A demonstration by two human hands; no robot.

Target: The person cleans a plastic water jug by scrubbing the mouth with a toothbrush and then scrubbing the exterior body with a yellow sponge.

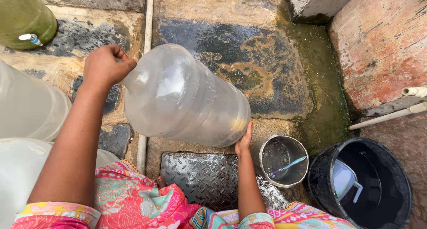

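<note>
Two bare hands hold one large clear plastic water jug, seen from the head camera looking straight down. That jug is a ribbed, barrel-shaped bottle of translucent plastic, tipped on its side above the ground, its narrow neck towards the upper left and its flat base towards the lower right; a little water shows inside against the lower wall. Left hand is closed in a fist around the neck. Right hand lies open and flat against the base, fingers pointing up. Both forearms rise from sleeves of bright pink, patterned cloth. Below the jug lies a dark steel tread plate with a raised diamond pattern, wet, set in rough stone paving stained black, ochre and green. Just beside the right hand stands a round, dull metal pot with a blue-handled brush lying in it. Next to that, at the lower right, stands a black round plastic bucket holding a pale plastic jug with a handle. A thin white pipe runs across the paving, passing under the jug. At the left edge are further pale translucent containers and a green rounded vessel with a small white tap.
</note>
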